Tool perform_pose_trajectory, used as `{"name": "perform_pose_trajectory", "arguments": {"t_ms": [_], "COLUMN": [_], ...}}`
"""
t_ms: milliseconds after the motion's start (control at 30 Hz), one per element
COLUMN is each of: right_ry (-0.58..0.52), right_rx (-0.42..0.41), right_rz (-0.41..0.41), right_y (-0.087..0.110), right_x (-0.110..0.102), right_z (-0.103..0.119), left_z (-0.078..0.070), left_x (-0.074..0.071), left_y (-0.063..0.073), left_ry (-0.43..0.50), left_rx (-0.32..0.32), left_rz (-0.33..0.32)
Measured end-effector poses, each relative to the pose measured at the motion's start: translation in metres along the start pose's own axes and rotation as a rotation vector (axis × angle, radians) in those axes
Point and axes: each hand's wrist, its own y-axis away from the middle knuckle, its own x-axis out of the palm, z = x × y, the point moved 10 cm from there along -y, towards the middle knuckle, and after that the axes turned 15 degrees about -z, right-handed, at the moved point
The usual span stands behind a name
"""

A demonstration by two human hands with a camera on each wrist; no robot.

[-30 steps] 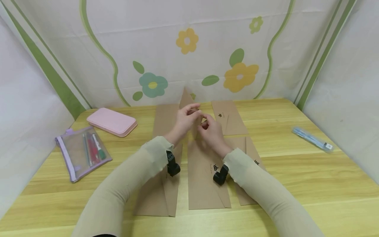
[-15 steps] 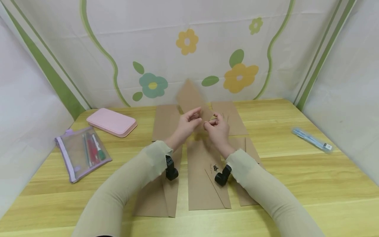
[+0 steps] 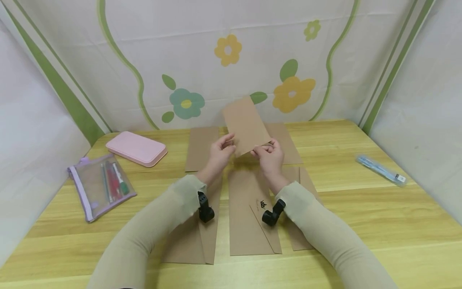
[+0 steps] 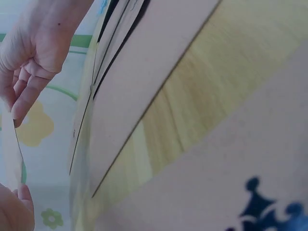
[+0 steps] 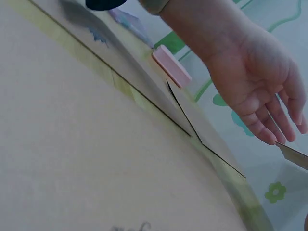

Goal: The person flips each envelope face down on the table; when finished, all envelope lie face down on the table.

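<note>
A brown kraft-paper envelope [image 3: 247, 124] is held up over the back middle of the table, its plain face tilted toward me. My right hand [image 3: 271, 160] pinches its lower right corner between thumb and fingers; the right hand [image 4: 43, 48] also shows in the left wrist view. At the lower left corner, my left hand [image 3: 218, 156] has loosely bent fingers. In the right wrist view the left hand's fingertips [image 5: 269, 137] meet the envelope's corner, with the thumb apart. Below the hands lies a front middle envelope [image 3: 249, 237] with a black crown print and a diagonal flap.
More brown envelopes lie flat: back left [image 3: 202, 148], back right [image 3: 290, 144], front left [image 3: 187, 245] and front right, partly under my right sleeve. At left are a pink case [image 3: 137, 148] and a mesh pencil pouch [image 3: 97, 186]; a clear blue packet [image 3: 380, 169] lies far right.
The held envelope has turned from edge-on to face me and shifted right and up. My right hand moved right with its corner; my left hand drew back slightly left and its fingers loosened.
</note>
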Motion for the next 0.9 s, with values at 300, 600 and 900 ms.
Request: {"name": "perform_pose_trajectory", "arguments": {"t_ms": [300,600,900], "right_ry": [-0.049,0.011,0.306], "right_rx": [0.174,0.227,0.239], "right_rz": [-0.093,-0.089,0.071], "right_y": [0.024,0.026,0.025], "right_x": [0.001,0.001,0.003], "right_z": [0.012,0.003,0.0], "left_z": [0.011,0.019,0.023], "left_x": [-0.005,-0.004,-0.003], "left_y": [0.002,0.003,-0.003], "left_ry": [-0.021,-0.01,-0.061], "left_rx": [-0.075,-0.135,-0.108], "left_rz": [-0.02,-0.015,0.033]}}
